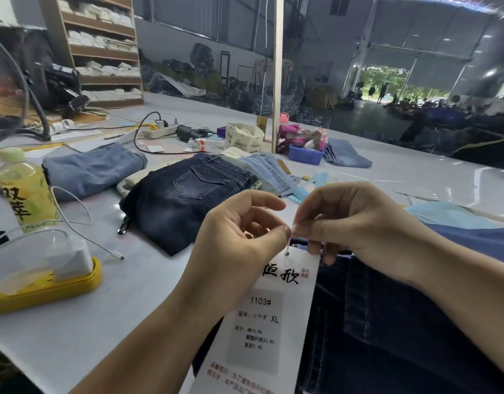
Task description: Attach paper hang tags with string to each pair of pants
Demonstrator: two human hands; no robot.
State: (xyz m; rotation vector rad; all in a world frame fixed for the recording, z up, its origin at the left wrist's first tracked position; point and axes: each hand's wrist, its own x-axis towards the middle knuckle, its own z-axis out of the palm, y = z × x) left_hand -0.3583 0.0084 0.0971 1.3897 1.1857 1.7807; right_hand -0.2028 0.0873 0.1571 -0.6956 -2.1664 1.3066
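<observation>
Our left hand (239,231) and right hand (350,226) meet fingertip to fingertip, each pinching the thin white string (290,242) between thumb and forefinger, the other fingers loosely curled. The string runs down into the punched hole of one long paper tag (266,314), smooth and white with black print, which hangs just under the pinch. Below and right of the grip lies a pair of dark jeans (401,322), coarse denim with pale stitched seams; the tag overlaps its left edge. We cannot tell whether the string passes through the cloth, as our right fingers cover that spot.

Left of the grip we see a yellow plastic tray (46,288) and a white cable (83,211) curling over the glossy grey table (88,322). Beyond that stands one bottle (23,189) of yellow drink.

Just past our hands rests a folded dark pair (185,191), back pocket up, with a folded light-blue pair (91,169) to its left and more pale denim stacked behind. Farther off sit a blue bin (306,156), a power strip (160,131) and shelves (103,49).
</observation>
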